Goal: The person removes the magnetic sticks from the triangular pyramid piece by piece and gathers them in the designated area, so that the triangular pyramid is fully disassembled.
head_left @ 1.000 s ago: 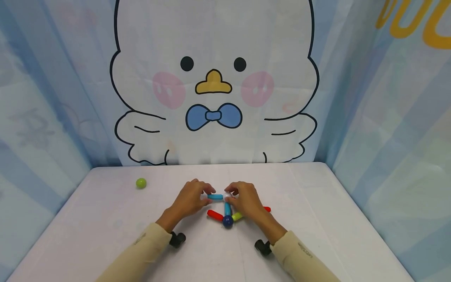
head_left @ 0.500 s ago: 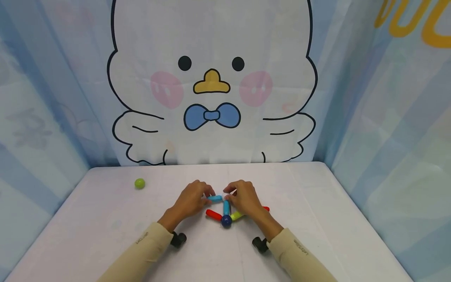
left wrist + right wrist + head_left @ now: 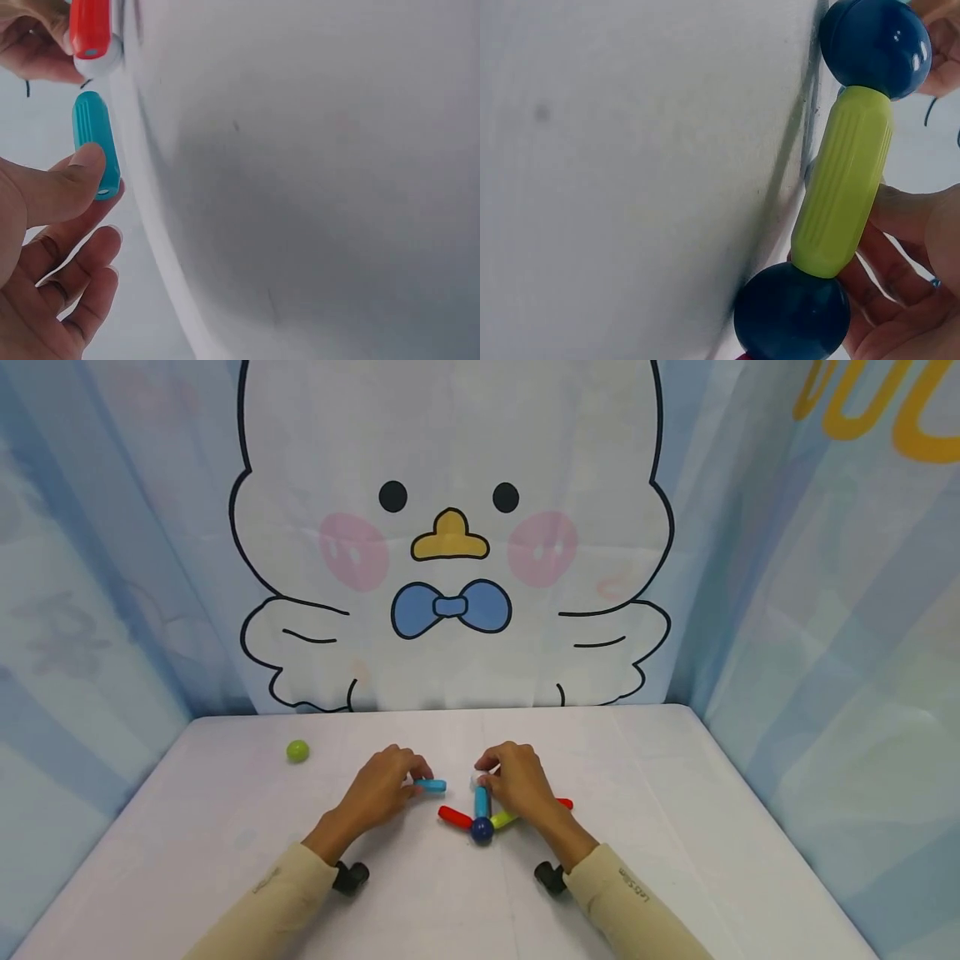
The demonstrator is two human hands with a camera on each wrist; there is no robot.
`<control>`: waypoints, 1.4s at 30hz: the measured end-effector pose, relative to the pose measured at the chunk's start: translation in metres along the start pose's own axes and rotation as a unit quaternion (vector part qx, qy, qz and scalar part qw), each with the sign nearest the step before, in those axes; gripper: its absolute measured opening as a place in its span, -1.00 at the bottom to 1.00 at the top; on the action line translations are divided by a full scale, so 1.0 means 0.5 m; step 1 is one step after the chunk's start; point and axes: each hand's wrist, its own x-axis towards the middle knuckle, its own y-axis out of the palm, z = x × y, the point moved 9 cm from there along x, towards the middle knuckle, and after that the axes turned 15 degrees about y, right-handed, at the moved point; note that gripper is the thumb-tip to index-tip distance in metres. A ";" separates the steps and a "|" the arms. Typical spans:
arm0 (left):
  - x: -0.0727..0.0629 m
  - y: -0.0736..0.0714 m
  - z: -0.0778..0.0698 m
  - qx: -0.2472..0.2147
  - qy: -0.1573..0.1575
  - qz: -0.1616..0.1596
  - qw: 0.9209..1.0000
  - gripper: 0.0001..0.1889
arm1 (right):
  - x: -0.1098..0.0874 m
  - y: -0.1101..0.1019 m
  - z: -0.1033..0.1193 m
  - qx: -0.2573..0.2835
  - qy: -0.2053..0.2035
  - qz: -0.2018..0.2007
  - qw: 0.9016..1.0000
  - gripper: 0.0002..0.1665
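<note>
My left hand (image 3: pixel 382 785) pinches a light blue magnetic rod (image 3: pixel 431 786) between thumb and fingers, apart from the build. In the left wrist view this ribbed rod (image 3: pixel 84 116) points toward the white ball (image 3: pixel 105 61). My right hand (image 3: pixel 522 783) holds that white ball (image 3: pixel 476 779), partly hidden by its fingers. A second light blue rod (image 3: pixel 482 802) runs from it to a dark blue ball (image 3: pixel 482 830). A red rod (image 3: pixel 455 816) and a yellow-green rod (image 3: pixel 504 819) also branch off there. The right wrist view shows the yellow-green rod (image 3: pixel 842 180) between two dark blue balls.
A green ball (image 3: pixel 297 751) lies at the table's back left. Another red rod (image 3: pixel 566 804) sticks out beyond my right wrist. The white table (image 3: pixel 225 877) ends at a curtain (image 3: pixel 450 668) printed with a cartoon bird.
My left hand has drawn the light blue rod away to the left, off the white ball. My right hand stays at the ball, and the build keeps its place.
</note>
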 end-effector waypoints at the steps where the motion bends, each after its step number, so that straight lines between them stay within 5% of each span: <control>1: -0.006 -0.006 0.003 0.003 -0.003 0.000 1.000 -0.81 | 0.000 0.000 0.000 0.000 0.000 0.000 1.000 -0.82; 17: -0.150 -0.102 0.077 0.026 -0.021 -0.017 0.999 -0.78 | 0.003 0.005 -0.006 0.016 0.004 0.004 1.000 -0.85; 26: -0.236 -0.144 0.132 0.031 -0.068 0.002 0.997 -0.76 | 0.007 0.006 -0.011 0.013 0.003 -0.003 1.000 -0.86; 34: -0.334 -0.187 0.200 0.044 -0.117 0.011 0.992 -0.76 | 0.005 0.007 -0.010 0.011 0.000 -0.001 1.000 -0.86; 42: -0.424 -0.225 0.255 0.064 -0.120 0.006 0.991 -0.77 | 0.001 0.003 -0.007 0.014 0.000 0.000 1.000 -0.85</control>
